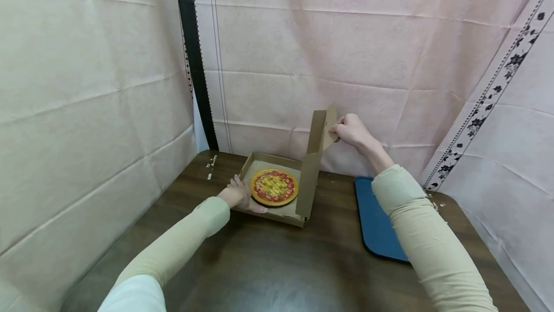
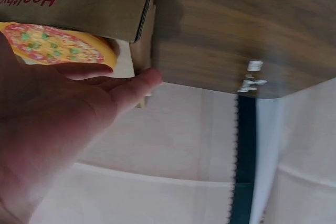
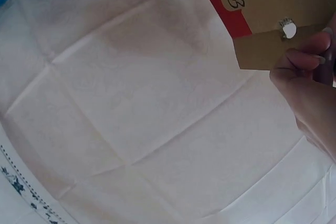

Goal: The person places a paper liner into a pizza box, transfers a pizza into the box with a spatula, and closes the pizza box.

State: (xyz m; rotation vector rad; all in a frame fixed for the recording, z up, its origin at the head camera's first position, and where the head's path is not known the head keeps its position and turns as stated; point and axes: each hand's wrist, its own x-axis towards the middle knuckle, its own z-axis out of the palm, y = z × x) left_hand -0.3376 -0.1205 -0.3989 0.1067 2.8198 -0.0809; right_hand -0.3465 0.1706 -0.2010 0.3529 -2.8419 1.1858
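A cardboard pizza box [image 1: 277,217] lies on the table with its lid [image 1: 309,182] raised upright on the right side. Inside sits a round pizza [image 1: 274,187] with red and yellow topping. My left hand [image 1: 239,195] rests against the box's left front corner, fingers spread and straight; in the left wrist view the hand [image 2: 58,114] partly covers the pizza [image 2: 58,45]. My right hand [image 1: 352,131] pinches the flap at the lid's top edge. The right wrist view shows that hand [image 3: 310,80] and the lid's printed outer face [image 3: 283,3].
A blue tray [image 1: 383,225] lies on the right of the brown wooden table [image 1: 277,268], partly under my right forearm. Pale cloth curtains [image 1: 368,52] hang behind and at both sides. Small white scraps [image 1: 211,164] mark the table's back left corner.
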